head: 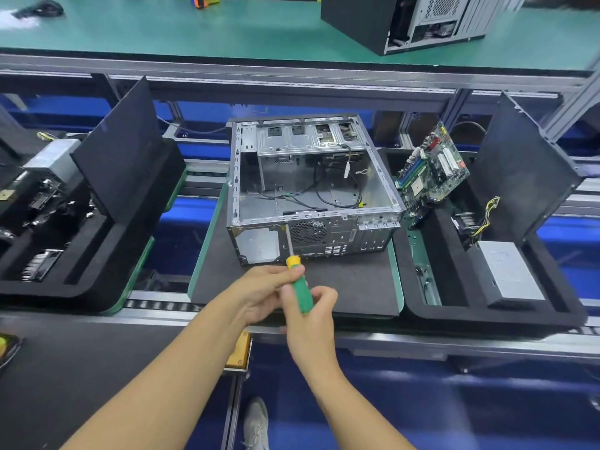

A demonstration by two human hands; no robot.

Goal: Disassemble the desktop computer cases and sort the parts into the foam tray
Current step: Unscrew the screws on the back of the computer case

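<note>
An open, mostly gutted desktop case (311,190) lies on a dark pallet mat (350,284), with loose black cables inside. A screwdriver (300,280) with a green and yellow handle points its shaft up at the case's rear panel. My right hand (311,315) grips the handle. My left hand (263,290) holds it too, near the yellow collar. The black foam tray (487,313) at the right holds a green motherboard (433,170) leaning upright, a grey power supply (509,274) and a black side panel (522,177).
Another foam tray (74,280) at the left holds a side panel, a metal drive cage and small parts. A second computer case (412,21) stands on the green bench behind. Conveyor rails run in front of and behind the pallets. A yellow block (238,352) sits below my left forearm.
</note>
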